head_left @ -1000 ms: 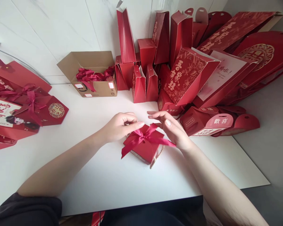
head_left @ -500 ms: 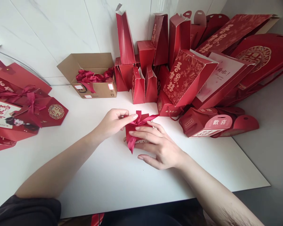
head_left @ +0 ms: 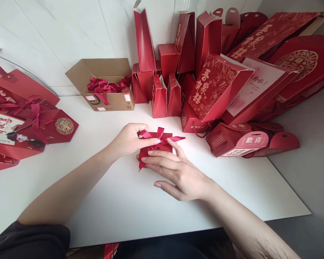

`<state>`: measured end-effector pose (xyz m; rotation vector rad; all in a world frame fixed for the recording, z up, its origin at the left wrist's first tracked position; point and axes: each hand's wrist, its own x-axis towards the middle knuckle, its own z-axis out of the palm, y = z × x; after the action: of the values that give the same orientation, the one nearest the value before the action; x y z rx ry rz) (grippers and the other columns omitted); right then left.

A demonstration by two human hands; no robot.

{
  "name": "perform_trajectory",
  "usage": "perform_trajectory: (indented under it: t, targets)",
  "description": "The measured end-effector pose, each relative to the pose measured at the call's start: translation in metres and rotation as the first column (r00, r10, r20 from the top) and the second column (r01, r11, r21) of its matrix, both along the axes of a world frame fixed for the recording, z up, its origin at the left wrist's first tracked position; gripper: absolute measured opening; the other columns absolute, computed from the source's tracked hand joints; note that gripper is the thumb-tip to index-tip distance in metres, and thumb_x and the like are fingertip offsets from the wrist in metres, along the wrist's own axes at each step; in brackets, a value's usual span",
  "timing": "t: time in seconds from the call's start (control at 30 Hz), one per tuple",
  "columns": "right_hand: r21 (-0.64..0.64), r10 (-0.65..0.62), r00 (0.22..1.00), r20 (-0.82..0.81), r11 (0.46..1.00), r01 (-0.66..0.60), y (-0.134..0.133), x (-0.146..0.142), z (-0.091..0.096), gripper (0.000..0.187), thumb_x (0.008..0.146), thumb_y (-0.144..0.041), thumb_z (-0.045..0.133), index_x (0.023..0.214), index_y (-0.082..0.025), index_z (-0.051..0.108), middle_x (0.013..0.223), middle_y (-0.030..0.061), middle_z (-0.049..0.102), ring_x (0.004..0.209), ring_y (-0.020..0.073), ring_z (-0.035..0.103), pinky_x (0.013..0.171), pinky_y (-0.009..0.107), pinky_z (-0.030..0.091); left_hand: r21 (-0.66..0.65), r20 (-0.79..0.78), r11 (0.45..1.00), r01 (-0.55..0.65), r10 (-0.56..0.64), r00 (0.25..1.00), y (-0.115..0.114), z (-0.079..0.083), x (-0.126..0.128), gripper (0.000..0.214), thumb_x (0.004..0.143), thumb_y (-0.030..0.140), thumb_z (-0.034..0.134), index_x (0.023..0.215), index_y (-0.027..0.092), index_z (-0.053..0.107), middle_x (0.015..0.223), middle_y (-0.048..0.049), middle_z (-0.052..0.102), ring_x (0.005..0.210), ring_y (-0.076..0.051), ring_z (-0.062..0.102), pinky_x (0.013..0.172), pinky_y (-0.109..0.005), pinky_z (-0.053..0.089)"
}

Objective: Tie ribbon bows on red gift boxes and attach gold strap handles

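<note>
A small red gift box point(head_left: 164, 148) lies on the white table, with a crimson ribbon bow point(head_left: 160, 132) tied across its top. My left hand point(head_left: 128, 141) reaches in from the left; its thumb presses by the knot and its curled fingers pinch the bow's left loop. Over the near part of the box rests my right hand point(head_left: 182, 174), fingers stretched out and apart, thumb held away toward me. The right index finger touches the ribbon's right tail. Another tail hangs at the lower left corner. My right fingers hide much of the box's near part.
Behind the hands, a cardboard box point(head_left: 110, 102) holds crimson ribbons. Red paper gift boxes point(head_left: 159, 102) and bags point(head_left: 207, 86) crowd the back right. Red boxes with bows point(head_left: 66, 126) are at the left. The white table point(head_left: 118, 205) ends near my body.
The red box has turned and tilted slightly under my hands. My left thumb has moved down to the knot, and my right hand has shifted slightly left, its fingers flatter on the box.
</note>
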<state>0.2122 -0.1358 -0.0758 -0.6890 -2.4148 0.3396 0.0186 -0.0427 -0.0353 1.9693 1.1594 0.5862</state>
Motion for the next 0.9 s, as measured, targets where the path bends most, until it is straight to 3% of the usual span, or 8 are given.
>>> perform_trajectory:
  t: [0.13, 0.27, 0.47, 0.6, 0.67, 0.73, 0.8, 0.9]
  targets:
    - [-0.063, 0.002, 0.990, -0.139, 0.998, -0.011, 0.000, 0.007, 0.006, 0.039, 0.094, -0.030, 0.051, 0.130, -0.017, 0.057, 0.132, 0.0085, 0.062, 0.131, 0.0238, 0.049, 0.119, 0.049, 0.022, 0.002, -0.031, 1.000, 0.005, -0.005, 0.999, 0.001, 0.001, -0.001, 0.052, 0.072, 0.043, 0.073, 0.057, 0.018, 0.030, 0.055, 0.0062, 0.027, 0.052, -0.007, 0.027, 0.049, -0.024, 0.022]
    - [-0.170, 0.017, 0.948, -0.318, 0.983, -0.074, 0.005, 0.014, 0.006, 0.027, 0.094, -0.028, 0.051, 0.114, -0.020, 0.067, 0.113, 0.0077, 0.070, 0.117, 0.0242, 0.058, 0.104, 0.045, 0.043, 0.016, -0.039, 1.000, 0.006, -0.005, 0.999, 0.002, 0.000, 0.000, 0.054, 0.071, 0.042, 0.075, 0.057, 0.018, 0.028, 0.056, 0.0063, 0.027, 0.053, -0.007, 0.027, 0.050, -0.023, 0.022]
    - [-0.368, -0.008, 0.884, -0.468, 0.911, -0.187, 0.013, 0.029, 0.006, 0.030, 0.096, -0.026, 0.047, 0.086, -0.021, 0.075, 0.085, 0.0059, 0.073, 0.088, 0.0212, 0.067, 0.091, 0.042, 0.049, 0.025, -0.025, 0.999, 0.030, -0.029, 0.999, 0.004, -0.005, -0.001, 0.054, 0.070, 0.040, 0.076, 0.057, 0.018, 0.029, 0.056, 0.0066, 0.027, 0.053, -0.007, 0.027, 0.051, -0.023, 0.023]
    - [-0.403, -0.011, 0.789, -0.614, 0.864, -0.302, 0.014, 0.036, 0.005, 0.040, 0.098, -0.034, 0.045, 0.072, -0.022, 0.073, 0.073, 0.0045, 0.070, 0.074, 0.0201, 0.066, 0.081, 0.041, 0.051, -0.012, -0.012, 0.999, 0.042, -0.042, 0.999, 0.004, -0.004, -0.002, 0.054, 0.070, 0.039, 0.077, 0.059, 0.018, 0.028, 0.058, 0.0067, 0.026, 0.054, -0.007, 0.026, 0.052, -0.022, 0.022]
    - [-0.425, -0.165, 0.739, -0.654, 0.888, -0.178, 0.016, 0.036, 0.002, 0.038, 0.098, -0.035, 0.046, 0.073, -0.021, 0.071, 0.075, 0.0046, 0.068, 0.076, 0.0196, 0.065, 0.077, 0.038, 0.051, -0.064, 0.027, 0.996, 0.066, -0.065, 0.998, 0.004, -0.003, -0.002, 0.051, 0.075, 0.041, 0.073, 0.060, 0.017, 0.030, 0.058, 0.0063, 0.027, 0.054, -0.007, 0.027, 0.052, -0.022, 0.023]
    - [-0.489, -0.416, 0.660, -0.626, 0.868, 0.083, 0.019, 0.034, -0.003, 0.025, 0.095, -0.035, 0.052, 0.082, -0.022, 0.068, 0.083, 0.0039, 0.066, 0.083, 0.0186, 0.063, 0.078, 0.035, 0.049, -0.138, 0.083, 0.985, 0.106, -0.096, 0.992, 0.003, -0.001, -0.001, 0.048, 0.082, 0.045, 0.065, 0.060, 0.017, 0.033, 0.058, 0.0055, 0.029, 0.054, -0.007, 0.029, 0.053, -0.023, 0.024]
    - [-0.575, -0.614, 0.588, -0.526, 0.766, 0.287, 0.024, 0.034, -0.008, 0.017, 0.093, -0.039, 0.057, 0.096, -0.023, 0.063, 0.094, 0.0035, 0.064, 0.090, 0.0179, 0.060, 0.082, 0.034, 0.048, -0.205, 0.123, 0.967, 0.149, -0.126, 0.984, 0.003, -0.001, -0.001, 0.048, 0.088, 0.048, 0.057, 0.059, 0.016, 0.036, 0.057, 0.0048, 0.031, 0.053, -0.007, 0.031, 0.052, -0.024, 0.025]
    - [-0.713, -0.677, 0.631, -0.379, 0.649, 0.267, 0.030, 0.036, -0.014, 0.031, 0.092, -0.047, 0.056, 0.112, -0.024, 0.054, 0.087, 0.0016, 0.062, 0.081, 0.0163, 0.060, 0.078, 0.033, 0.048, -0.244, 0.144, 0.952, 0.185, -0.153, 0.978, 0.003, 0.000, -0.001, 0.048, 0.091, 0.049, 0.053, 0.059, 0.016, 0.038, 0.055, 0.0045, 0.032, 0.051, -0.007, 0.031, 0.051, -0.024, 0.025]
